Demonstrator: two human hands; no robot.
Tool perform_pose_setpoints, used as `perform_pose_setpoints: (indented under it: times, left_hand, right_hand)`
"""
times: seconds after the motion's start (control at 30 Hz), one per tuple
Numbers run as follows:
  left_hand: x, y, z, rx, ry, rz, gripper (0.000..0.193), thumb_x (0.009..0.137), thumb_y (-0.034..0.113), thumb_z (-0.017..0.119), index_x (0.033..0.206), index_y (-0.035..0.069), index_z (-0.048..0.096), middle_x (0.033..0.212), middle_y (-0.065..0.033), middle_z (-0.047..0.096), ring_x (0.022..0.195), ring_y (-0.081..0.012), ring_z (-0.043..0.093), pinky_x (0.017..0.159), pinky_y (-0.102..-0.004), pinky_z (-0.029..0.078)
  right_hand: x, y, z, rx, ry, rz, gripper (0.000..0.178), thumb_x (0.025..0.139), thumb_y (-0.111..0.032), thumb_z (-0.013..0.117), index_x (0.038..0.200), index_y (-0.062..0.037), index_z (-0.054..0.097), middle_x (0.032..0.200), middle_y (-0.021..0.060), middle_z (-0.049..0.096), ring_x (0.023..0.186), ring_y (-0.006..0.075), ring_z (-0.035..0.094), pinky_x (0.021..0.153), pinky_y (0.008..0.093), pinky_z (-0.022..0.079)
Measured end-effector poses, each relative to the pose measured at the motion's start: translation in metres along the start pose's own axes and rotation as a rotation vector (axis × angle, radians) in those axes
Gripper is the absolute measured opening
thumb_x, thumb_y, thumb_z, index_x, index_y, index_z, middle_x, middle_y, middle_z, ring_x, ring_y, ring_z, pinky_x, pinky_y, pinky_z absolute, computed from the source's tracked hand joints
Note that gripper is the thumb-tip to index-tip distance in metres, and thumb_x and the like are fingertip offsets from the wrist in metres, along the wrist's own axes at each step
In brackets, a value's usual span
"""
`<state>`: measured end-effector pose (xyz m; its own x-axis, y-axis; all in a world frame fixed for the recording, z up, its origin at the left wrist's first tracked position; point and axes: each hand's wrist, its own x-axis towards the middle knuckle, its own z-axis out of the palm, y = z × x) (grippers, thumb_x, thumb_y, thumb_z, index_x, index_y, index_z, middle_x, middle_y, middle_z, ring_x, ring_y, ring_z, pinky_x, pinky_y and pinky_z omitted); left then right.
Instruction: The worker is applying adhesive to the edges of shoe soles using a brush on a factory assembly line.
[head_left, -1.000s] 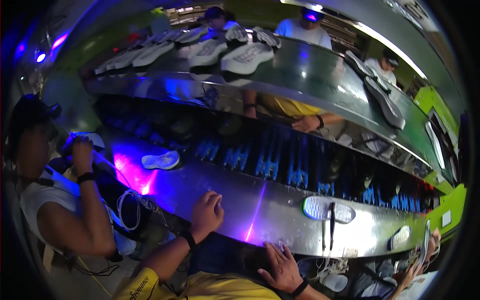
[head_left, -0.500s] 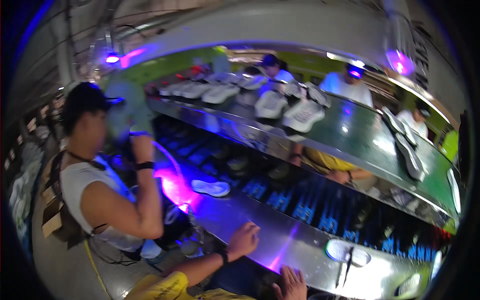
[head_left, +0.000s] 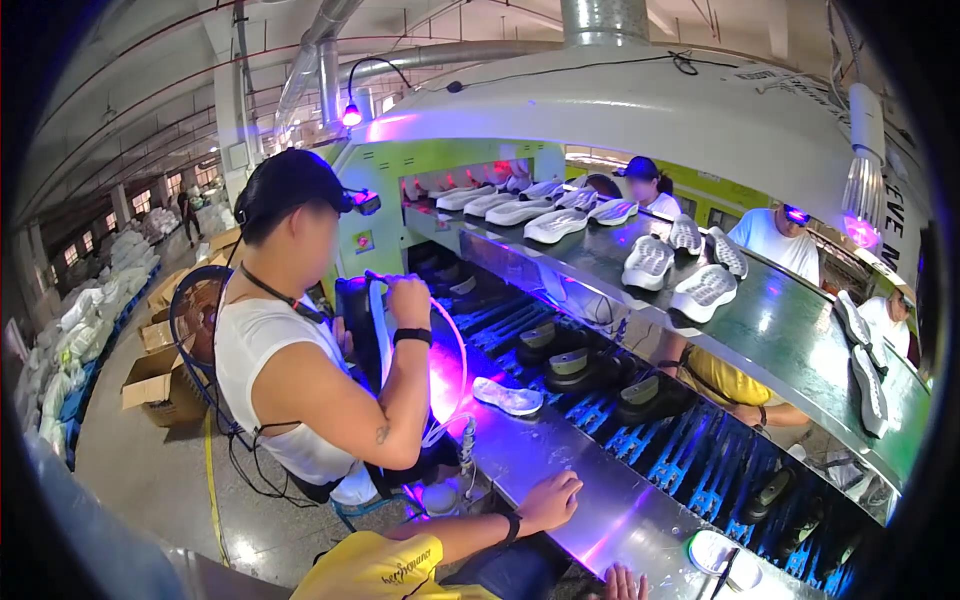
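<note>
While the left hand (head_left: 551, 499) rests on the steel bench (head_left: 600, 520), a white sole (head_left: 508, 397) lies well apart — leftward.

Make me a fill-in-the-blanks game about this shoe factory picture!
1. The left hand rests flat on the shiny ____ ledge.
2. A single white shoe sole lies in the ____ light.
3. Of the right hand, only the ____ show at the bottom edge.
4. The co-worker in the white top wears a ____ cap.

Missing words: metal; purple; fingers; black
</note>
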<state>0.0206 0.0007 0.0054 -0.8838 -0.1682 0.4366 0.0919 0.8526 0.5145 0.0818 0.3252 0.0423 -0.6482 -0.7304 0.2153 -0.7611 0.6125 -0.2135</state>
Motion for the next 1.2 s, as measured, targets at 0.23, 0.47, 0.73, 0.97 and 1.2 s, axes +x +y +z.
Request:
perform_pose_setpoints:
  times: [0.23, 0.47, 0.73, 0.97, 1.2]
  left_hand:
    - [-0.009, -0.001, 0.002, -0.058, 0.023, -0.045, 0.034, 0.092, 0.012, 0.065, 0.125, 0.003, 0.066, 0.128, -0.0163, 0.062, 0.113, -0.0393, 0.065, 0.099, -0.0477, 0.054]
    - [-0.066, 0.037, -0.053, -0.254, -0.165, -0.109, 0.046, 0.094, 0.018, 0.072, 0.139, 0.010, 0.065, 0.140, -0.0107, 0.060, 0.117, -0.0286, 0.067, 0.098, -0.0401, 0.057]
    - [-0.097, 0.082, -0.103, -0.314, 0.108, -0.142, 0.035, 0.087, 0.010, 0.074, 0.122, 0.010, 0.076, 0.100, -0.0102, 0.073, 0.076, -0.0185, 0.072, 0.069, -0.0326, 0.060]
    - [-0.076, 0.087, -0.075, -0.387, -0.322, -0.239, 0.033, 0.093, 0.020, 0.073, 0.122, 0.007, 0.077, 0.111, -0.0199, 0.077, 0.091, -0.0316, 0.078, 0.083, -0.0423, 0.062]
    - [0.007, 0.077, -0.007, -0.605, -0.367, -0.085, 0.014, 0.097, 0.015, 0.073, 0.100, 0.003, 0.080, 0.098, -0.0085, 0.081, 0.093, -0.0155, 0.075, 0.085, -0.0342, 0.058]
  right_hand:
    - [0.011, 0.004, 0.007, 0.031, 0.005, -0.020, 0.062, 0.101, -0.029, 0.063, 0.154, 0.0013, 0.051, 0.164, 0.0205, 0.048, 0.154, 0.0380, 0.040, 0.129, 0.0575, 0.027]
    - [-0.015, 0.006, -0.005, -0.013, -0.011, -0.033, 0.061, 0.100, -0.027, 0.064, 0.153, -0.0002, 0.052, 0.164, 0.0186, 0.048, 0.154, 0.0347, 0.042, 0.128, 0.0587, 0.028]
    - [-0.014, 0.014, 0.006, 0.035, 0.083, -0.046, 0.047, 0.104, -0.027, 0.062, 0.144, -0.0016, 0.061, 0.155, 0.0176, 0.059, 0.145, 0.0348, 0.052, 0.124, 0.0600, 0.033]
    - [-0.011, 0.006, 0.012, 0.057, 0.071, 0.010, 0.051, 0.107, -0.033, 0.058, 0.143, 0.0024, 0.060, 0.152, 0.0218, 0.059, 0.145, 0.0376, 0.051, 0.126, 0.0570, 0.032]
    - [-0.011, -0.013, -0.012, 0.006, 0.105, 0.065, 0.050, 0.105, -0.039, 0.061, 0.138, -0.0013, 0.066, 0.140, 0.0161, 0.070, 0.132, 0.0297, 0.065, 0.121, 0.0542, 0.040]
